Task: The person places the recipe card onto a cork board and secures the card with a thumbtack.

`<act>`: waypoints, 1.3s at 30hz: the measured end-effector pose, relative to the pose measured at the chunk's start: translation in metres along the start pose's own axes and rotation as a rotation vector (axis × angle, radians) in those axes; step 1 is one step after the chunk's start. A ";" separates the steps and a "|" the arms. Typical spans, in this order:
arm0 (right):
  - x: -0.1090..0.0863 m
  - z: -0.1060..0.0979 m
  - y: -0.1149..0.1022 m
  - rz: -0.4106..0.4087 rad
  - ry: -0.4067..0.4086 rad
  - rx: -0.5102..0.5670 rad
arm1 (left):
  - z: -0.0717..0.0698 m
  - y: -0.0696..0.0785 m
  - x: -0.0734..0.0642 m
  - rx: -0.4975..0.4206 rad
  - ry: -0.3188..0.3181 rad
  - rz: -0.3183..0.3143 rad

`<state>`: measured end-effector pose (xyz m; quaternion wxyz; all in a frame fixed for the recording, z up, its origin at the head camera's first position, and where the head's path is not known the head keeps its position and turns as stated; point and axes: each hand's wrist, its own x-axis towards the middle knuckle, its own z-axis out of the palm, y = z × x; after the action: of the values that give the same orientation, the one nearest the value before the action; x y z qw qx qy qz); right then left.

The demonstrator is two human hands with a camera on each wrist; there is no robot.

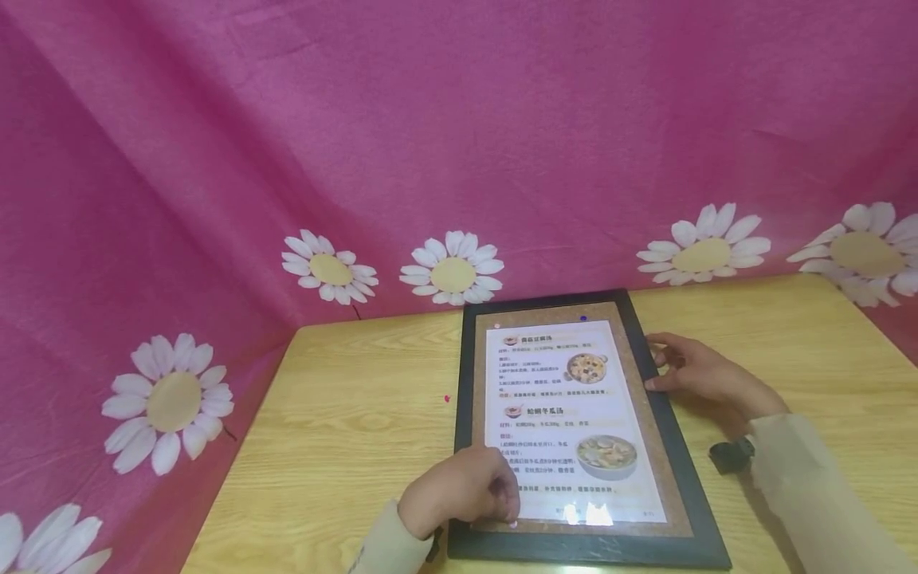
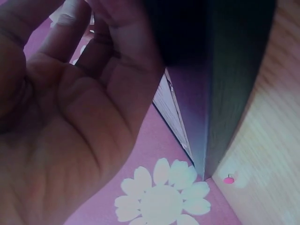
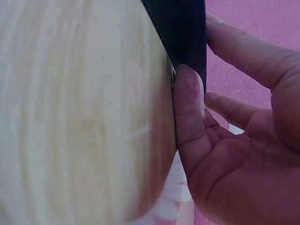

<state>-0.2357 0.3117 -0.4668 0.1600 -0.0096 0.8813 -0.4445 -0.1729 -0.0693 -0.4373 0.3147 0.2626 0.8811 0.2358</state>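
Observation:
A black-framed cork board [image 1: 681, 498] lies on the table, with a printed recipe sheet [image 1: 534, 462] on its cork. My left hand [image 1: 466, 488] is over the sheet's lower left corner. Its fingers are curled, and a small pale pink pushpin [image 1: 513, 524] shows at their tips; the grip itself is partly hidden. At the board's right edge, my right hand [image 1: 699, 373] holds the frame [image 3: 187, 42], thumb and fingers against it. Near the sheet's top are a pale pin [image 1: 497, 326] and a blue pin [image 1: 583, 318].
A loose pink pushpin [image 1: 447, 398] lies on the wooden table [image 1: 344, 430], left of the board. Behind the table hangs a pink cloth [image 1: 459, 143] with white daisies, and the board's far edge is close to it.

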 end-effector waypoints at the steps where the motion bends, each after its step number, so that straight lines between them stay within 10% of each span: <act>1: 0.000 0.000 0.000 -0.006 0.003 -0.007 | 0.000 0.000 0.000 -0.001 0.002 0.002; 17: 0.000 0.000 -0.002 0.004 -0.009 0.006 | 0.003 0.001 0.000 -0.006 0.026 -0.002; 26: 0.001 0.000 -0.001 -0.009 -0.009 -0.009 | -0.002 -0.009 0.006 0.011 0.020 0.154; 33: 0.002 0.001 0.000 0.009 -0.009 0.005 | -0.015 -0.023 0.014 0.006 0.156 0.270; 39: 0.002 0.000 0.002 -0.003 0.000 0.002 | -0.039 -0.036 0.012 -0.033 0.319 0.250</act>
<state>-0.2374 0.3122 -0.4694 0.1592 -0.0109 0.8809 -0.4456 -0.2190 -0.0987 -0.4367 0.1437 0.3240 0.8763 0.3262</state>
